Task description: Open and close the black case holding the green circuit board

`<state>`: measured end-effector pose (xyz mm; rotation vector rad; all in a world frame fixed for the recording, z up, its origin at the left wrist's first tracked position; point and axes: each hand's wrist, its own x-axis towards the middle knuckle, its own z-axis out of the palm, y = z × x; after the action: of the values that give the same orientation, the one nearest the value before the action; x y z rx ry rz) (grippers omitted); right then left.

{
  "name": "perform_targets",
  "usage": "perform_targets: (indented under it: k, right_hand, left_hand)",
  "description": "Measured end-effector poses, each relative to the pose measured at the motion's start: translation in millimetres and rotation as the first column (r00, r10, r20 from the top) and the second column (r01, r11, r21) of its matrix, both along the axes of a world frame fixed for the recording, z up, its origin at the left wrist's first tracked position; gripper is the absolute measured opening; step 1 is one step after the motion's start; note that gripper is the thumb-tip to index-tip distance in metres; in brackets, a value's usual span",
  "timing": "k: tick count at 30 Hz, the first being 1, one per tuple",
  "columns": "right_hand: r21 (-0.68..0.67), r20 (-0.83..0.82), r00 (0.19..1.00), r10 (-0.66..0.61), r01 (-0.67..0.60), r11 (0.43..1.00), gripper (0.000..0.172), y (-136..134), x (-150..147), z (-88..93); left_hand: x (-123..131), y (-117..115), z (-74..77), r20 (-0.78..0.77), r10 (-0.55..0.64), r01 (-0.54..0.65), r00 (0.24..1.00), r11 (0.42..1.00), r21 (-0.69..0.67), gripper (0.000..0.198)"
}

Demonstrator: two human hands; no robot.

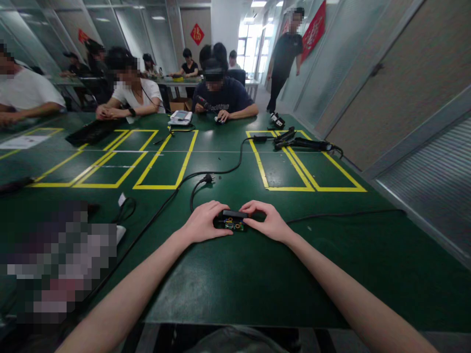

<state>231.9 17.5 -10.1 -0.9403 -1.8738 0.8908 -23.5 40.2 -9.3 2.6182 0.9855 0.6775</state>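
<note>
Head view: left hand (pixel 208 221) and right hand (pixel 270 223) pinch opposite ends of the case (pixel 235 214), fingers closed on it, board (pixel 235 226) exposed, over the worktop (pixel 228 279). Apparently two-handed handling is in hand; the next move likely calls for steady support.

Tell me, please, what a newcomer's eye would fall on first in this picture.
Probably the yellow tape outlines across the green tabletop come first. Near the centre, the left hand and right hand hold a small black device showing its circuit board. A red diamond sign stands out at the top.
</note>
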Motion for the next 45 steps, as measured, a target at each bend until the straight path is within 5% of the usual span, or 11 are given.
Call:
perform_targets:
  k: [11,32,37,45]
  right_hand:
    - [0.096,0.09,0.99,0.11,-0.118,0.988,0.018,0.4,2.3,-2.1]
    - [0.247,0.288,0.955,0.07,-0.145,0.958,0.03,2.3,2.3,-7.3]
    - [0.299,0.416,0.909,-0.03,-0.105,0.948,0.03,1.2,1.1,-9.3]
    - [0.371,0.571,0.82,-0.041,-0.213,0.904,0.03,-4.0,2.4,-2.4]
  left_hand:
    - [-1.4,1.3,-1.4,0.022,-0.039,0.04,0.999,0.999,-0.025,0.042]
    - [0.0,2.2,-3.9,0.043,-0.091,0.091,0.995,0.996,0.002,0.036]
    - [4.9,-1.0,0.1,-0.064,-0.069,0.072,0.996,0.996,0.047,0.04]
    - [8.5,-1.8,10.5,-0.229,-0.107,0.121,0.968,0.991,0.049,0.032]
